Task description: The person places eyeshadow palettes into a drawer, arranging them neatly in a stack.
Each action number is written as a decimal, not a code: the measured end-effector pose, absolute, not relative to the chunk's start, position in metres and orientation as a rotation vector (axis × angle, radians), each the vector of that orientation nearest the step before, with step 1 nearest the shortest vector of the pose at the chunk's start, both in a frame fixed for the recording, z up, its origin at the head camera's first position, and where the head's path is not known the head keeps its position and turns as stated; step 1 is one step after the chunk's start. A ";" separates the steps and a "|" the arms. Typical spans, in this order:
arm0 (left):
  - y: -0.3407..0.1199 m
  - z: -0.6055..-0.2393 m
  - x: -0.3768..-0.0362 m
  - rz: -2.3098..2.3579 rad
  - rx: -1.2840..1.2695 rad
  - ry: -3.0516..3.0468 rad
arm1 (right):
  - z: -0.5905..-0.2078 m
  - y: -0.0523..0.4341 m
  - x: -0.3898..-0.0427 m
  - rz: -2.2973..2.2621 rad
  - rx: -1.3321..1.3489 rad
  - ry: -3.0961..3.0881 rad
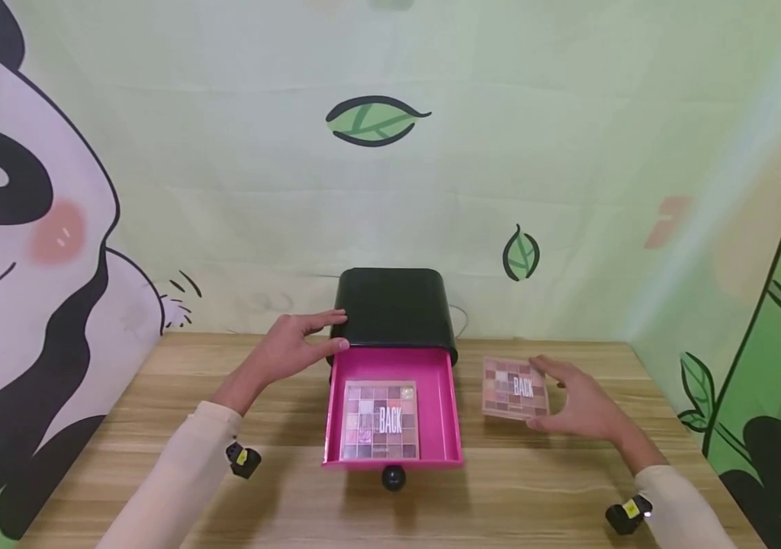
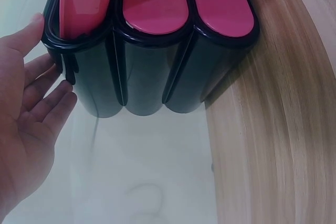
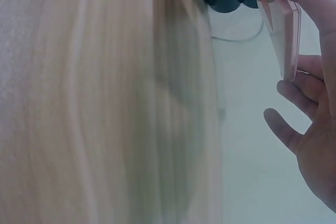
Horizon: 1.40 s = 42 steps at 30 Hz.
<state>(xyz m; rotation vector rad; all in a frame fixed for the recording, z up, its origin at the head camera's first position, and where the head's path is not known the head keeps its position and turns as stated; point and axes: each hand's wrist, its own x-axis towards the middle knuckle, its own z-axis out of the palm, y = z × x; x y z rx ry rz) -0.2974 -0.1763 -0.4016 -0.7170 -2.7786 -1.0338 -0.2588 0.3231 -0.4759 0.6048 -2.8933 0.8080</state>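
Between finger and thumb, my right hand (image 1: 579, 400) grips an eyeshadow palette (image 1: 515, 389) marked "BACK", raised above the table right of the drawer unit. The right wrist view shows this palette (image 3: 289, 40) edge-on, with some fingers spread away from it. My left hand (image 1: 287, 347) rests against the left side of the black drawer unit (image 1: 393, 301), fingers mostly straight and not wrapped round it. The pink top drawer (image 1: 437, 412) is pulled out, and a similar palette (image 1: 380, 421) lies flat in its left part. Bare pink floor shows to that palette's right.
A round black knob (image 1: 393, 478) sticks out from the drawer's front. Below the top drawer are two more pink drawers (image 2: 156, 3), both pushed in. The unit stands on a wooden table (image 1: 541, 488) near a printed panda backdrop (image 1: 253, 191). A thin cable (image 1: 462, 319) runs behind it.
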 end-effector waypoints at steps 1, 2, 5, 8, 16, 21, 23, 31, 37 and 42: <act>-0.176 -0.402 -0.297 -1.032 -0.716 -2.778 | -0.473 0.323 -0.258 0.796 0.615 -2.891; -0.176 -0.402 -0.297 -1.032 -0.718 -2.776 | -0.470 0.323 -0.256 0.784 0.618 -2.888; -0.176 -0.402 -0.298 -1.026 -0.716 -2.775 | -0.461 0.323 -0.252 0.752 0.637 -2.873; -0.176 -0.402 -0.297 -1.025 -0.716 -2.777 | -0.449 0.321 -0.246 0.729 0.641 -2.862; -0.176 -0.401 -0.296 -1.038 -0.716 -2.781 | -0.413 0.311 -0.236 0.666 0.698 -2.810; -0.176 -0.401 -0.296 -1.047 -0.720 -2.777 | -0.396 0.301 -0.231 0.616 0.740 -2.772; -0.176 -0.401 -0.296 -1.049 -0.718 -2.777 | -0.389 0.295 -0.228 0.599 0.752 -2.762; -0.176 -0.402 -0.297 -1.040 -0.713 -2.777 | -0.374 0.271 -0.221 0.592 0.812 -2.715; -0.176 -0.402 -0.297 -1.038 -0.727 -2.767 | -0.373 0.252 -0.220 0.626 0.851 -2.670; -0.176 -0.402 -0.297 -1.040 -0.741 -2.759 | -0.374 0.235 -0.217 0.647 0.865 -2.658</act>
